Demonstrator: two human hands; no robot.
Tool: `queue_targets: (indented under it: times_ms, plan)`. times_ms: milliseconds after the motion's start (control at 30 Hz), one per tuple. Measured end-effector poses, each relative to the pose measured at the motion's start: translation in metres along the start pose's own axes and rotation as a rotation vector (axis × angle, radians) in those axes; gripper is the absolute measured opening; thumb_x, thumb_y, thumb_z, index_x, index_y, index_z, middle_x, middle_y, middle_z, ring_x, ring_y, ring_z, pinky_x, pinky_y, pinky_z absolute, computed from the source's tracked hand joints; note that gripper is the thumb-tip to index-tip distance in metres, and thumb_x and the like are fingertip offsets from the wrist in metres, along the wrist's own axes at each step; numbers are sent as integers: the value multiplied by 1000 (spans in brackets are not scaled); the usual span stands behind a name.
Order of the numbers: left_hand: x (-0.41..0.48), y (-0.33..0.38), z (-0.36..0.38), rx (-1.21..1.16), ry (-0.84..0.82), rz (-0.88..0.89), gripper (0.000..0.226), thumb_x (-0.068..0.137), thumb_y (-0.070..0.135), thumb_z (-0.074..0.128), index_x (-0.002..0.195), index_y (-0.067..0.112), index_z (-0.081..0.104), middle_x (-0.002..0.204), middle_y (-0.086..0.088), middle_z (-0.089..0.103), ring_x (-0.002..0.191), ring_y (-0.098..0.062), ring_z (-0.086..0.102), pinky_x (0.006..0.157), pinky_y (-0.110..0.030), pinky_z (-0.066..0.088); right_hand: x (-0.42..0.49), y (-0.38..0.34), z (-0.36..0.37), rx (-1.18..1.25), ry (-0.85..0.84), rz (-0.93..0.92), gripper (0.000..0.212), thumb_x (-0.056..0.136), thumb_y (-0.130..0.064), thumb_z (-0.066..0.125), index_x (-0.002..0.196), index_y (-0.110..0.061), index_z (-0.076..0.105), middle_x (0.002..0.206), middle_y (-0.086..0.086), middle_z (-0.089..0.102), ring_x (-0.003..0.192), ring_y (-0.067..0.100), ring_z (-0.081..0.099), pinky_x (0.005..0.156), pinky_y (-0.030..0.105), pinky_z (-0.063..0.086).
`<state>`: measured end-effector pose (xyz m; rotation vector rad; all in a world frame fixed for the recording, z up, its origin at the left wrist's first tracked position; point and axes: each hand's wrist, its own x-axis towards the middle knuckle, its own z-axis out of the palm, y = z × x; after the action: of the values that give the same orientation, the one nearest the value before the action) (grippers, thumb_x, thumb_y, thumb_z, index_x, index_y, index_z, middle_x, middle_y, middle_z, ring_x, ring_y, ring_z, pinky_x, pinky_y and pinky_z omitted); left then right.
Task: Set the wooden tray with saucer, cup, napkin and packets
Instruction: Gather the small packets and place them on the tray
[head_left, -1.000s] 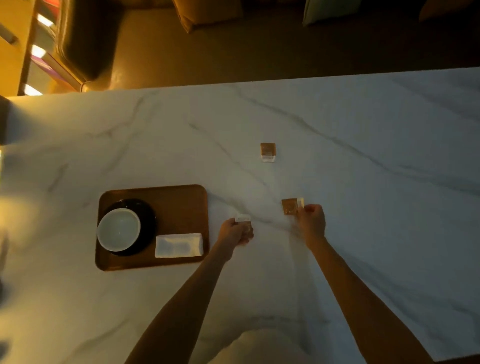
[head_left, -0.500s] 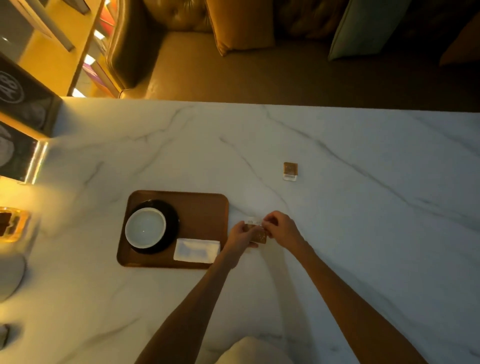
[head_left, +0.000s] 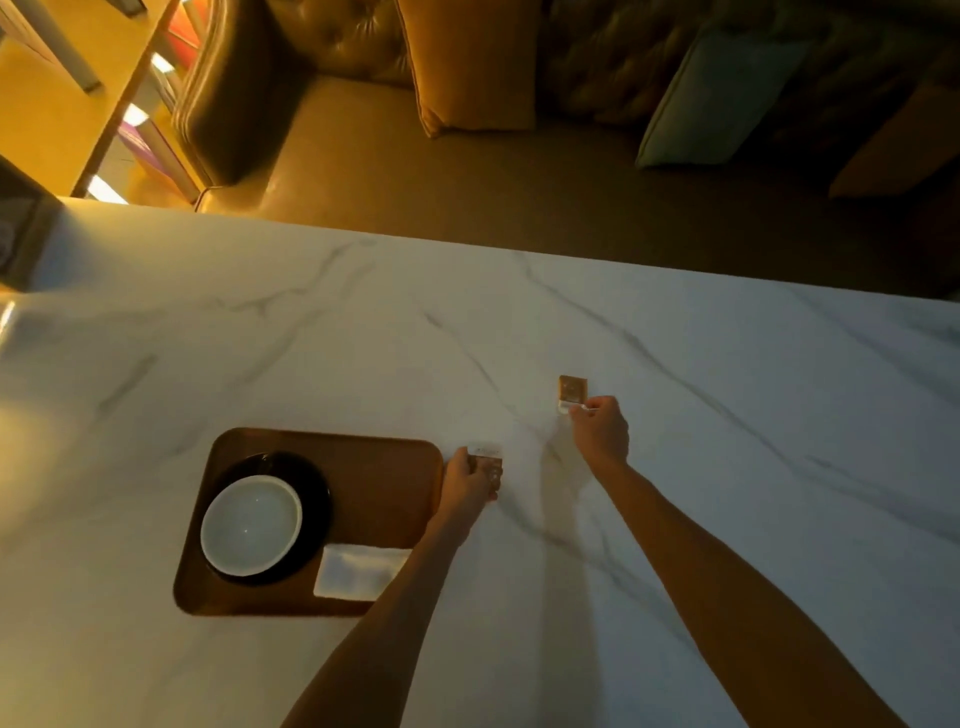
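Observation:
A wooden tray (head_left: 374, 467) lies on the marble table at lower left. On it sit a black saucer (head_left: 311, 483) with a white cup (head_left: 251, 525) and a folded white napkin (head_left: 358, 570). My left hand (head_left: 467, 480) hovers just right of the tray, shut on small brown-and-white packets (head_left: 488, 460). My right hand (head_left: 600, 431) reaches farther out, its fingertips pinching the near white edge of another brown packet (head_left: 572, 391) that lies on the table.
The marble table (head_left: 727, 467) ends at a far edge, beyond which is a leather sofa (head_left: 363, 156) with cushions (head_left: 467, 62). A dark box (head_left: 21, 239) stands at the far left edge.
My hands were together passing a packet to the left hand; now the right hand has moved out to the far packet. The left hand stays by the tray, holding packets.

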<state>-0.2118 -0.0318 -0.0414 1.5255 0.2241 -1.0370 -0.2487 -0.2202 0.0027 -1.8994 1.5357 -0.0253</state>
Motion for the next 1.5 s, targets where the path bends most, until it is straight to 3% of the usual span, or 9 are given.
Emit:
queue_targets:
  times_ms: [133,267,467,600,733,900,1000,1267,1500]
  plan:
    - [13,-8,-1,-33,-4,-31,29,92,-7,41,87,18,55,77,-4,59,64,-13,55,54,-23,46,21,3,15,-24,-77,126,47,81,-38,70,106,-1,58,104,16,65,91,27,63,82,41,52]
    - [19,-7,-5,-90,-16,-63,31,94,-4,41,89,23,56,80,-3,61,69,-15,60,63,-28,50,27,3,26,52,-29,184,34,83,-16,69,113,-1,65,112,21,68,101,34,66,84,42,56]
    - [18,-4,-12,-132,-59,-136,21,95,5,46,96,24,57,83,-1,65,69,-12,65,65,-28,54,32,-2,26,158,-69,259,20,79,-8,64,97,-1,69,85,16,64,70,27,58,51,30,45]
    - [14,5,-10,-187,-60,-223,24,93,1,42,107,14,57,87,-8,65,74,-20,64,67,-34,56,20,-11,19,228,-93,46,17,86,-12,63,101,-7,59,97,16,67,83,30,66,78,43,57]
    - [-1,16,-12,-244,-86,-272,27,94,2,35,113,6,54,89,-13,64,77,-26,64,66,-37,58,-10,-19,6,181,-486,-268,9,90,-12,62,99,-14,61,89,5,66,76,16,66,66,28,59]
    - [-41,32,-19,-350,-202,-294,37,102,29,38,116,1,57,102,-17,65,90,-28,63,73,-42,57,-54,-22,-16,10,-640,-488,23,90,-12,57,86,-31,68,86,-5,70,70,5,62,53,16,51]
    - [-74,42,-22,-195,-335,-197,32,101,35,43,112,8,58,100,-10,65,90,-23,64,84,-43,56,-79,-22,-27,-51,-655,-587,24,88,-12,59,84,-34,70,86,-8,71,67,2,62,52,14,48]
    - [-169,51,-20,-65,-374,-8,24,100,17,47,117,2,56,99,-14,67,85,-22,70,72,-35,60,-157,-16,-71,33,-554,-757,26,83,-17,69,89,-43,69,76,-11,63,64,-2,58,59,8,45]
    - [-238,34,-29,-42,-285,102,24,96,15,47,112,6,63,97,-16,71,83,-25,72,72,-34,60,-237,30,-109,19,-561,-811,26,86,-29,67,110,-34,59,117,-14,63,104,1,59,83,22,53]
